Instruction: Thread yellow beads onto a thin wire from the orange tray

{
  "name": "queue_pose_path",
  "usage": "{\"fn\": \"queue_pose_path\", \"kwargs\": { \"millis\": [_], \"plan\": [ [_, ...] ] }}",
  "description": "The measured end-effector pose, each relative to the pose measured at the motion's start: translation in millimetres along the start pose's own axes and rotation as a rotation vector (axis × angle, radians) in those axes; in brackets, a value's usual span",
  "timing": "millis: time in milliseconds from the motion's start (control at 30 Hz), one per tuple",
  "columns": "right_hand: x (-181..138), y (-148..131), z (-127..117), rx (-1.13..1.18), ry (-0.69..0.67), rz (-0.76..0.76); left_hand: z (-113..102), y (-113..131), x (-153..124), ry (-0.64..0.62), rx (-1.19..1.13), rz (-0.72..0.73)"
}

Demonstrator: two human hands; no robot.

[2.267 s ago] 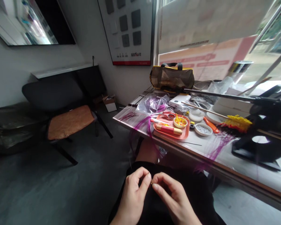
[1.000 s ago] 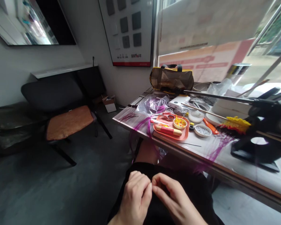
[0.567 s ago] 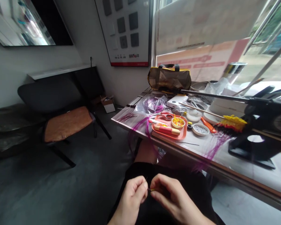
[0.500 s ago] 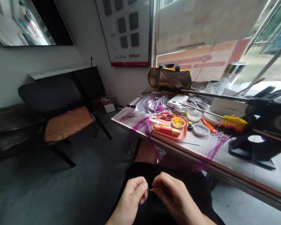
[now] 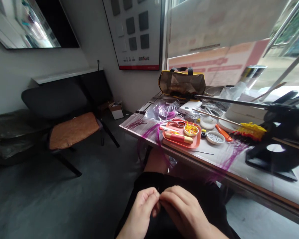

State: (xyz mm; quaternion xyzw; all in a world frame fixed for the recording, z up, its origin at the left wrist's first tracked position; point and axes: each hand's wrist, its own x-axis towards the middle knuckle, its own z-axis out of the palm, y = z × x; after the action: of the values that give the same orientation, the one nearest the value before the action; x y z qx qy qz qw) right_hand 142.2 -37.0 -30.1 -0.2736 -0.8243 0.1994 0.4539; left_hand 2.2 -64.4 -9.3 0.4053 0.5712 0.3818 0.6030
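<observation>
Over the black-clothed lap, my left hand and my right hand meet fingertip to fingertip. Both are closed in a pinch. Above the left fingers pokes a thin dark needle-like piece; the rest of it is covered. The small yellow piece seen at the right fingertips a moment earlier is now hidden by the fingers. Beyond the hands, on the table, is a coral tray with a red and tan tube, scissors and a dish of yellow and orange bits.
The table edge runs just beyond my knees. Purple strands hang over it. A dish of grey beads, an orange-handled tool, a yellow tufted piece on a stick, and a mesh bag are on top. A chair stands left.
My hands have come together, closing the small gap between their fingertips. The yellow piece between them has gone out of sight. The view has shifted slightly.
</observation>
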Motion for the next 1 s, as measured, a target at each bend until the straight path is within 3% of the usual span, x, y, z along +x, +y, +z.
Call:
{"fn": "queue_pose_path", "kwargs": {
  "millis": [100,200,333,500,600,767,1000],
  "plan": [
    [1,0,-2,-0.064,-0.016,-0.077,1,0,0,-0.007,-0.015,-0.013],
    [1,0,-2,-0.022,-0.052,-0.017,1,2,1,-0.014,0.050,0.026],
    [2,-2,-1,0.228,-0.125,0.288,-2,2,0,0.038,0.373,0.215],
    [7,-5,-5,0.745,-0.259,0.739,-7,-2,0,0.044,0.742,0.637],
    [7,-4,-5,0.936,-0.299,0.887,-8,0,0,0.040,0.750,0.605],
    [0,-2,0,0.729,-0.177,0.800,-10,9,-1,0.000,0.591,0.245],
    [-8,-5,4,0.366,-0.039,0.429,-9,3,4,-0.041,0.242,0.140]
  ]
}}
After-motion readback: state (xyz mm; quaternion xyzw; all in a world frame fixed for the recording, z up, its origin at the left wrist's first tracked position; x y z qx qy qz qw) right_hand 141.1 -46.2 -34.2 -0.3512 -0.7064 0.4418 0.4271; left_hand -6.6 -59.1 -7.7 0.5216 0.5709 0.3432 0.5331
